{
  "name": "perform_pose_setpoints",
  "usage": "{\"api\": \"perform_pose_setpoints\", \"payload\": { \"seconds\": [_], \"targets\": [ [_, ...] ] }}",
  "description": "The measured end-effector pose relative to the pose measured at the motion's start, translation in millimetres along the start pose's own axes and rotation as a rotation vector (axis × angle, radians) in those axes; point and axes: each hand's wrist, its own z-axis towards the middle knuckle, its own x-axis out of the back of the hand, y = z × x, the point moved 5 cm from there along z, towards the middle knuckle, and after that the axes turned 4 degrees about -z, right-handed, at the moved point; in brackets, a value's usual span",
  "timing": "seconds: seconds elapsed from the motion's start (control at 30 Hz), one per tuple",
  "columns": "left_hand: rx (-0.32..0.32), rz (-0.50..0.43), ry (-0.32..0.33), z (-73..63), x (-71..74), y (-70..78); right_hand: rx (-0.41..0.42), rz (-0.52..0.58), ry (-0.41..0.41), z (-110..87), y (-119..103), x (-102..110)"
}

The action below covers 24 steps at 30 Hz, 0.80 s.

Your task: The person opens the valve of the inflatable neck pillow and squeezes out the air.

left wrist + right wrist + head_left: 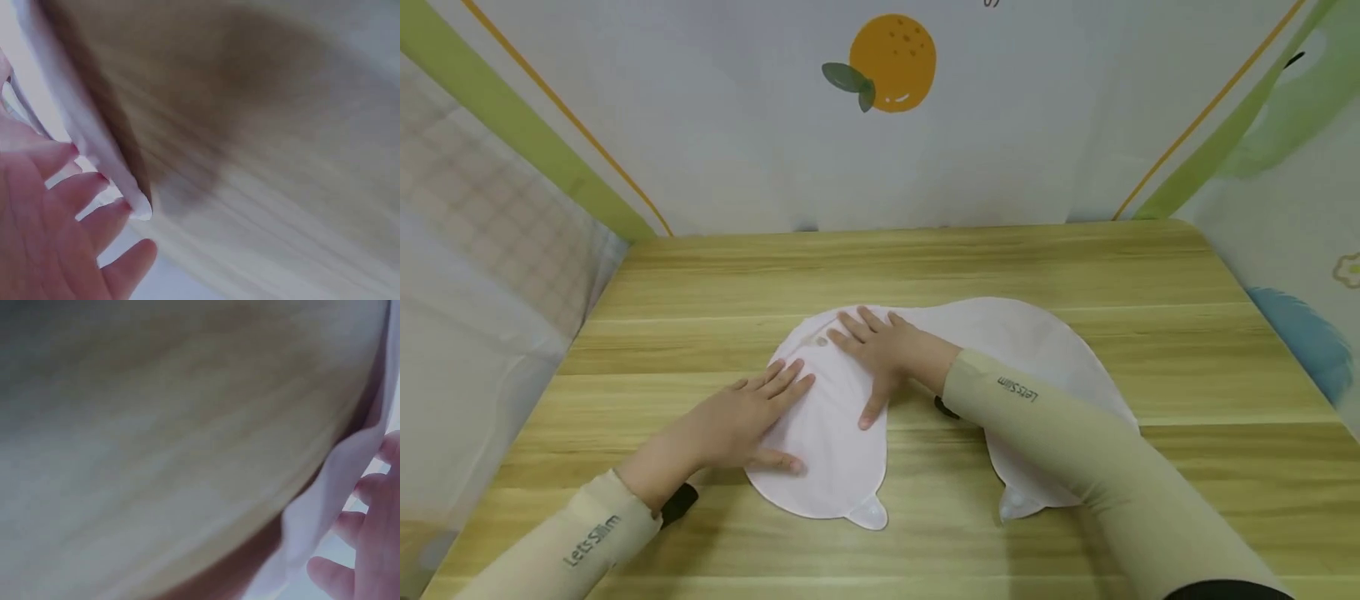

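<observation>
A pale pink U-shaped cloth piece (842,450), shaped like a neck pillow and nearly flat, lies on the wooden table with its opening toward me. Fingers spread, my left hand (741,421) rests on the outer edge of its left lobe. My right hand (883,350) lies flat across the top of that same lobe, fingers pointing up and left. Between the two hands shows a small round button (822,341). Each lobe ends in a small pale tab (868,512). The right forearm hides part of the right lobe. Both wrist views catch the fingertips along the cloth's edge (312,506).
Under everything is a wood-grain table (700,267). A white curtain (737,125) printed with an orange hangs behind its far edge, and printed cloth hangs at both sides. Dark wrist devices (679,505) sit below the sleeve cuffs.
</observation>
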Motion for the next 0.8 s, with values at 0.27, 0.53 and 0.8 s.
{"api": "perform_pose_setpoints", "payload": {
  "seconds": [0.27,0.53,0.8],
  "targets": [
    [0.014,0.019,0.023,19.9,3.9,2.4,0.016,0.050,-0.024,1.1,2,-3],
    [0.083,0.012,0.046,3.3,1.3,-11.8,-0.037,0.084,-0.006,-3.7,13,-10],
    [0.075,0.054,0.087,-23.9,0.4,-11.7,-0.023,0.014,0.060,-29.2,-15,-9]
  ]
}}
